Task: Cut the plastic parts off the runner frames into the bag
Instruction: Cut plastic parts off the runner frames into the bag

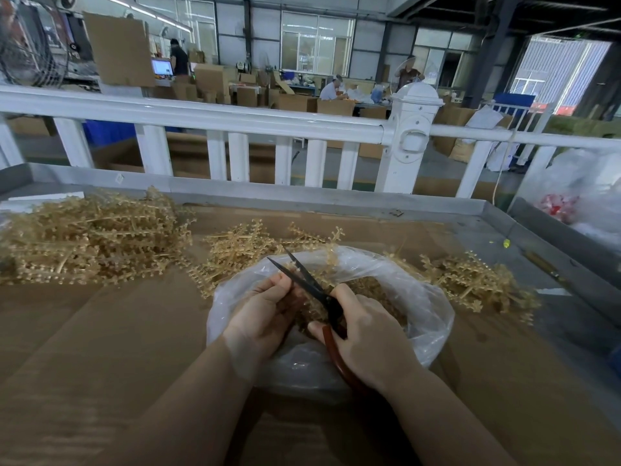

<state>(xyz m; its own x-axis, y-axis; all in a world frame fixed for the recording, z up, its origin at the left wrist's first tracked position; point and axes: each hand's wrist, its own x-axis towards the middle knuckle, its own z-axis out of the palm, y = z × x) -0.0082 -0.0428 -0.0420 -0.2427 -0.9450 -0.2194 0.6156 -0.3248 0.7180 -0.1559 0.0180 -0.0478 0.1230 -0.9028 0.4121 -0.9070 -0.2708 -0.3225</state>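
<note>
Over the open clear bag (423, 307) on the table (100, 331), the right hand (369, 334) holds red-handled scissors (322, 297), grip closed on the handles, blades parted. The left hand (262, 314) pinches what appears to be a tan runner frame (309, 307). Uncut frames (90, 240) are heaped far left; cut parts (376, 290) lie inside the bag.

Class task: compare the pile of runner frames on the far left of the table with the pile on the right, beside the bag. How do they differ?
The left pile is larger, taller and denser; the right pile is lower and more spread out. The left pile lies well clear of the plastic bag; the right pile lies against its rim. Both are tan plastic frames resting on cardboard.
</note>
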